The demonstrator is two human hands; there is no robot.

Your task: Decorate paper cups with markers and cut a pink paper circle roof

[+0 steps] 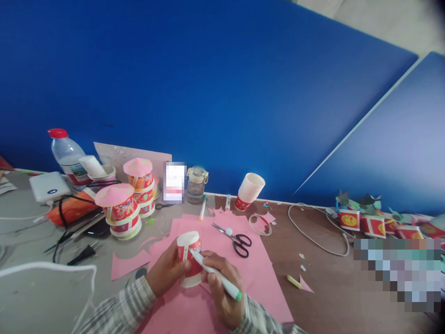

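Observation:
My left hand (167, 269) is wrapped round the left side of a red and white paper cup (190, 274), keeping it above the pink paper (257, 278). In my right hand (224, 278) is a white marker pen (222, 279) with a green end. Its tip meets the cup's printed side, or comes very close to it; I cannot tell which. A pair of black-handled scissors (239, 243) lies on the pink paper, just beyond my right hand. My palms and part of the cup's lower side are hidden by my fingers.
Paper cups with pink cone roofs (114, 195) stand at the left, near a bottle (67, 155) and a power bank (49, 187). A tilted stack of cups (251, 188) leans at the back. A white cable (302, 241) curls at right, before decorated cups (373, 226).

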